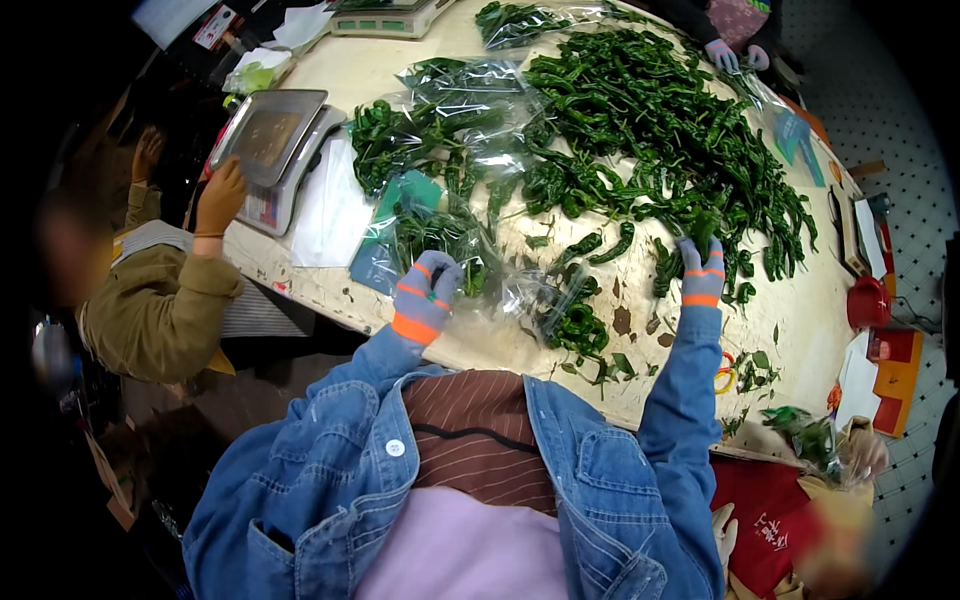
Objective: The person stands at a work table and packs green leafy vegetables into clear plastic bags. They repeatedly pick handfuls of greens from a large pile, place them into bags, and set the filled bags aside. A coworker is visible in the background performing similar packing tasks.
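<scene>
A large heap of long, wrinkled green peppers covers the far middle and right of the pale table. My right hand, in a grey glove with orange bands, reaches its near edge; a green pepper is between the fingertips. My left hand, gloved alike, has its fingers curled at the edge of a clear plastic bag with green peppers and a blue-green printed panel. Between my hands lies another clear bag, with curled peppers beside it. More bagged peppers lie behind my left hand.
A weighing scale stands at the left near a person's gloved hand; another scale is farther back. White paper, scissors with coloured handles and leaf scraps lie about. Across the table another person's gloved hands hold a bag.
</scene>
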`<state>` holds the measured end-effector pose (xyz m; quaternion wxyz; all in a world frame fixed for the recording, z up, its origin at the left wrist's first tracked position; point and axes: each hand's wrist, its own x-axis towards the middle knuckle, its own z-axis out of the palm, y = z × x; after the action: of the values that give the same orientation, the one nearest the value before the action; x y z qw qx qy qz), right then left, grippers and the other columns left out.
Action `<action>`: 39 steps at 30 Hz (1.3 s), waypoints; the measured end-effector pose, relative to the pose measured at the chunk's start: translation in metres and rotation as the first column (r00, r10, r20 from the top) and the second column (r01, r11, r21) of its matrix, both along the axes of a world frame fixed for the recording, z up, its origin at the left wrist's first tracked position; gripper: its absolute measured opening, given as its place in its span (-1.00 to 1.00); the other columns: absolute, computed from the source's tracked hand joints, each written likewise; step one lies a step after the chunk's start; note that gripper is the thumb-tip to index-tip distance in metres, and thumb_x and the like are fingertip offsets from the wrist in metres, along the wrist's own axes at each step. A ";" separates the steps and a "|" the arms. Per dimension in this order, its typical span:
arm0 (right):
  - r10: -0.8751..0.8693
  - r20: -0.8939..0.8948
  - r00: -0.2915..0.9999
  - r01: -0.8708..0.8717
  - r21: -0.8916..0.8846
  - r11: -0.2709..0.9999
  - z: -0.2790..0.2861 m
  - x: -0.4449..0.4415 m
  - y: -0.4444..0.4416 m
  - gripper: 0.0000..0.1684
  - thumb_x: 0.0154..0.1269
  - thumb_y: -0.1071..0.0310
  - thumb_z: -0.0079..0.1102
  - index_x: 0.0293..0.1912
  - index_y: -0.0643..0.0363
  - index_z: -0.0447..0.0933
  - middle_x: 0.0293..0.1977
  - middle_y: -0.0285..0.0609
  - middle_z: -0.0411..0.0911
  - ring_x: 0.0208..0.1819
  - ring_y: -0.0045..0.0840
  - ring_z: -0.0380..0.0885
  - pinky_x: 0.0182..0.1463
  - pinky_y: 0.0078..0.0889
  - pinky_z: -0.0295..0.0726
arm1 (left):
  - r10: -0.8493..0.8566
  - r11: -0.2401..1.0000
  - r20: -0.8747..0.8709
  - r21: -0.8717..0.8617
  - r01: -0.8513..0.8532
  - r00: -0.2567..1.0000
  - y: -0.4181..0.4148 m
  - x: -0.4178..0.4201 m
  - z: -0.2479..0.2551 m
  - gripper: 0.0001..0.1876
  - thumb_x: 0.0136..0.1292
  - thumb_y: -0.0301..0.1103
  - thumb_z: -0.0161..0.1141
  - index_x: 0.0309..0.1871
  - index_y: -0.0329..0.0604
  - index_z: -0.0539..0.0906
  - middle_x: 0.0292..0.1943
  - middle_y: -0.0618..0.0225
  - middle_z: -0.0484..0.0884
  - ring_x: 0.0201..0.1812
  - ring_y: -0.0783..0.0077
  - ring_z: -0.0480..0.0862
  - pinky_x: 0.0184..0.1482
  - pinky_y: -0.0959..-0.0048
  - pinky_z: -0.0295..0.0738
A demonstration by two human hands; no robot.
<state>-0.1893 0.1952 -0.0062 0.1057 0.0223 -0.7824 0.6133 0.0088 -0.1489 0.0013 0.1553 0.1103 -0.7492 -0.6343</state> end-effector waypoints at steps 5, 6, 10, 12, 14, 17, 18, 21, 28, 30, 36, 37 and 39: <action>0.876 0.373 0.307 -0.912 -0.148 0.383 0.075 0.100 -0.090 -0.36 0.11 0.34 0.28 0.21 0.12 0.37 -0.16 -0.08 0.62 -0.11 -0.40 0.58 -0.13 -0.39 0.56 | 0.073 0.996 -0.076 -0.041 -0.076 0.994 0.025 -0.005 0.011 -0.97 0.33 -0.54 0.04 -0.21 -0.23 0.47 -0.45 0.45 0.48 -0.45 0.70 0.42 -0.39 0.65 0.35; 0.836 0.439 0.331 -0.919 -0.049 0.390 0.066 0.114 -0.107 -0.35 0.13 0.28 0.27 0.22 0.13 0.36 -0.15 -0.03 0.61 -0.12 -0.33 0.58 -0.09 -0.38 0.54 | 0.073 0.992 -0.091 -0.095 -0.082 0.993 0.029 -0.006 0.014 -0.97 0.33 -0.54 0.04 -0.20 -0.23 0.47 -0.44 0.44 0.49 -0.43 0.68 0.43 -0.38 0.63 0.37; 0.635 0.651 0.416 -0.904 0.221 0.366 0.030 0.125 -0.164 -0.31 0.14 0.07 0.23 0.22 0.14 0.35 -0.15 0.10 0.57 -0.12 -0.21 0.56 -0.02 -0.38 0.49 | -0.046 0.922 -0.146 -0.386 -0.014 0.988 0.028 0.003 0.035 -0.94 0.23 -0.58 0.13 -0.25 -0.25 0.51 -0.44 0.25 0.56 -0.46 0.39 0.56 -0.37 0.49 0.46; 0.664 0.670 0.332 -0.933 0.129 0.336 0.031 0.113 -0.172 -0.30 0.10 0.01 0.23 0.19 0.14 0.40 -0.16 0.08 0.58 -0.12 -0.21 0.55 -0.02 -0.36 0.50 | -0.149 0.872 -0.186 -0.488 0.040 0.971 0.024 0.006 0.042 -0.88 0.10 -0.59 0.22 -0.29 -0.23 0.55 -0.42 0.16 0.60 -0.45 0.13 0.60 -0.42 0.37 0.47; 0.701 0.659 0.273 -0.951 0.073 0.301 0.021 0.095 -0.174 -0.33 0.06 -0.03 0.25 0.10 0.17 0.49 -0.18 0.03 0.59 -0.14 -0.22 0.56 -0.03 -0.33 0.50 | -0.195 0.797 -0.109 -0.596 0.093 0.975 0.016 0.013 0.045 -0.87 0.07 -0.58 0.23 -0.29 -0.21 0.56 -0.42 0.17 0.61 -0.45 0.11 0.60 -0.42 0.33 0.47; 0.778 0.617 0.115 -0.827 -0.375 0.419 0.001 0.064 -0.161 -0.32 0.04 -0.04 0.31 0.07 0.21 0.53 -0.08 -0.01 0.57 -0.07 -0.38 0.53 0.04 -0.38 0.49 | -0.225 0.753 -0.027 -0.640 0.156 0.974 0.009 0.023 0.050 -0.86 0.05 -0.56 0.25 -0.30 -0.18 0.58 -0.43 0.20 0.62 -0.47 0.11 0.59 -0.43 0.30 0.46; 0.809 0.571 0.142 -0.800 -0.415 0.433 0.000 0.060 -0.158 -0.32 0.04 -0.05 0.32 0.08 0.19 0.53 -0.05 -0.01 0.57 -0.04 -0.40 0.53 0.06 -0.37 0.49 | -0.223 0.750 0.002 -0.639 0.173 0.975 0.009 0.025 0.050 -0.86 0.04 -0.57 0.25 -0.31 -0.18 0.58 -0.43 0.20 0.62 -0.47 0.11 0.58 -0.44 0.30 0.46; 0.774 0.599 0.203 -0.907 -0.182 0.379 -0.007 0.077 -0.174 -0.55 0.13 0.32 0.24 0.05 0.17 0.53 -0.28 -0.23 0.61 -0.27 -0.58 0.56 -0.16 -0.52 0.55 | -0.226 0.779 -0.107 -0.617 0.114 0.968 0.013 0.024 0.052 -0.85 0.03 -0.56 0.27 -0.31 -0.16 0.58 -0.45 0.21 0.62 -0.49 0.12 0.57 -0.46 0.30 0.45; 0.727 0.629 0.276 -0.763 -0.316 0.564 0.002 0.095 -0.260 -0.45 0.14 0.20 0.30 0.11 0.20 0.47 -0.11 -0.17 0.61 -0.10 -0.56 0.55 -0.05 -0.42 0.54 | -0.312 0.757 -0.202 -0.643 0.115 0.928 0.030 0.023 0.049 -0.81 0.02 -0.57 0.29 -0.28 -0.15 0.57 -0.52 0.23 0.60 -0.53 0.12 0.55 -0.50 0.29 0.42; 0.866 0.457 0.201 -0.750 -0.497 0.436 -0.046 0.079 -0.272 -0.31 0.00 -0.07 0.37 0.01 0.25 0.56 -0.07 -0.10 0.57 -0.08 -0.44 0.52 -0.02 -0.38 0.49 | -0.401 0.773 -0.190 -0.596 0.219 0.896 0.032 0.018 0.053 -0.80 0.04 -0.59 0.27 -0.26 -0.16 0.57 -0.51 0.22 0.59 -0.55 0.14 0.55 -0.50 0.32 0.41; 0.750 0.387 0.536 -0.843 0.194 0.502 -0.023 0.104 -0.314 -0.31 -0.02 -0.06 0.32 -0.06 0.35 0.51 -0.10 0.17 0.54 -0.08 -0.06 0.56 -0.03 -0.16 0.53 | -0.205 0.807 -0.285 -0.591 -0.003 0.936 0.002 0.030 0.050 -0.88 0.12 -0.60 0.23 -0.27 -0.24 0.57 -0.48 0.23 0.58 -0.48 0.34 0.58 -0.38 0.44 0.47; 0.733 0.369 0.571 -0.815 0.357 0.455 -0.022 0.108 -0.318 -0.38 0.03 -0.02 0.27 -0.11 0.36 0.52 -0.12 0.16 0.54 -0.10 -0.05 0.57 -0.08 -0.13 0.55 | -0.163 0.831 -0.259 -0.557 -0.009 0.952 -0.004 0.032 0.050 -0.90 0.15 -0.59 0.22 -0.28 -0.25 0.57 -0.47 0.25 0.59 -0.46 0.39 0.58 -0.35 0.46 0.48; 0.666 0.300 0.683 -0.687 0.573 0.447 -0.020 0.108 -0.319 -0.48 0.07 0.04 0.20 -0.13 0.30 0.52 -0.13 0.14 0.53 -0.12 -0.06 0.59 -0.16 -0.07 0.56 | -0.100 0.864 -0.205 -0.503 -0.017 0.974 -0.008 0.031 0.052 -0.94 0.19 -0.57 0.20 -0.28 -0.27 0.57 -0.44 0.27 0.59 -0.42 0.48 0.56 -0.30 0.50 0.48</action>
<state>-0.0814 -0.1242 -0.0265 -0.1736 0.3571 -0.8692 0.2948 0.0397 -0.1568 0.0534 0.2485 -0.0225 -0.8679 -0.4294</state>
